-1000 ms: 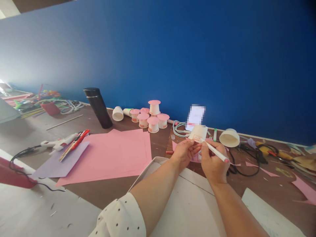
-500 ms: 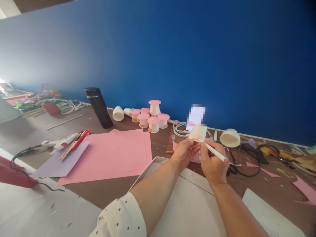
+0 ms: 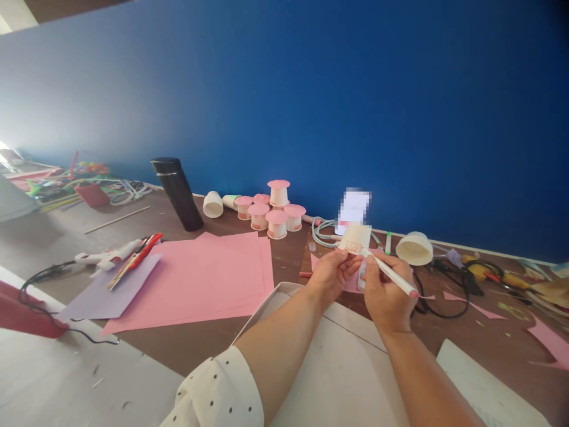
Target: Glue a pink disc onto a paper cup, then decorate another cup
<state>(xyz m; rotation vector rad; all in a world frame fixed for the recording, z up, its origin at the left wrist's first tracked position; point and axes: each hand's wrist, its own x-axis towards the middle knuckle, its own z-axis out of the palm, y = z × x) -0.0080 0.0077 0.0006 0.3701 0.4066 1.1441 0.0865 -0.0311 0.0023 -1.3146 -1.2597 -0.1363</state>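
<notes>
My left hand [image 3: 329,274] pinches a small cream paper cup [image 3: 355,238], held tilted above the brown table. My right hand [image 3: 384,292] grips a white marker with a pink end [image 3: 391,274], its tip touching the cup's lower edge where a pink mark shows. A marker cap seems tucked between the right fingers. Both hands hover over a pink paper scrap [image 3: 350,283] just beyond a white cardboard box lid [image 3: 284,296].
Pink paper sheets [image 3: 208,273] and a lilac sheet [image 3: 106,293] lie left, with a glue gun [image 3: 104,257] and red scissors [image 3: 137,254]. A black flask [image 3: 176,193], pink-topped cups [image 3: 275,213], a white cup [image 3: 414,248], cables and scraps crowd the blue wall.
The marker has tilted slightly, its pink end dropping to the right, and the cup has turned a little in my left fingers. The rest is unchanged.
</notes>
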